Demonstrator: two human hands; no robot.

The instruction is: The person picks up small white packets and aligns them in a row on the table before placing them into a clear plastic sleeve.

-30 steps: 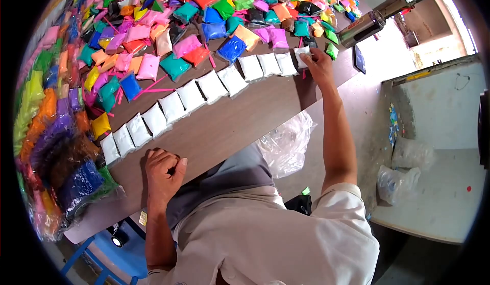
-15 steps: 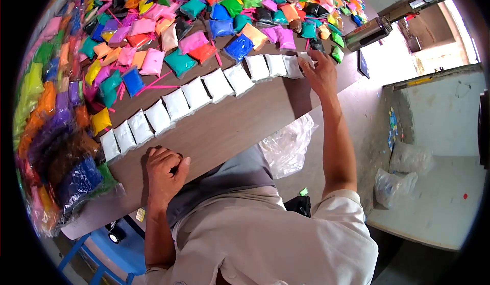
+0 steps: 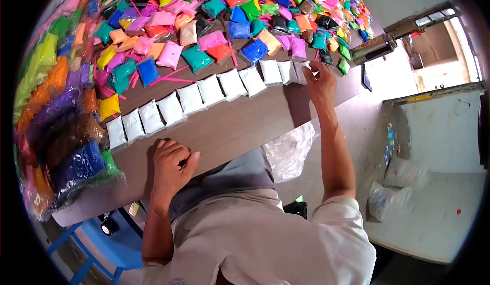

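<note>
A row of several white packets (image 3: 208, 91) runs slantwise across the brown table (image 3: 224, 126). At the row's right end my right hand (image 3: 321, 80) has its fingers bent on the last white packet (image 3: 302, 72), which they partly cover. My left hand (image 3: 173, 163) rests loosely curled at the table's near edge, below the row's left part; the space between its thumb and fingers shows nothing held. Beyond the row lie many small coloured packets (image 3: 196, 58), with pink sticks (image 3: 173, 79) among them.
Large clear bags of coloured packets (image 3: 81, 167) stand at the left. A metal cylinder (image 3: 375, 48) and a phone (image 3: 366, 78) are at the table's right end. A clear plastic bag (image 3: 288, 155) hangs below the near edge. A blue chair (image 3: 112, 241) stands at lower left.
The view has shifted, so the table and packets appear slightly lower and further right. My right hand stays at the row's right end, its fingers a little more bent. My left hand remains curled.
</note>
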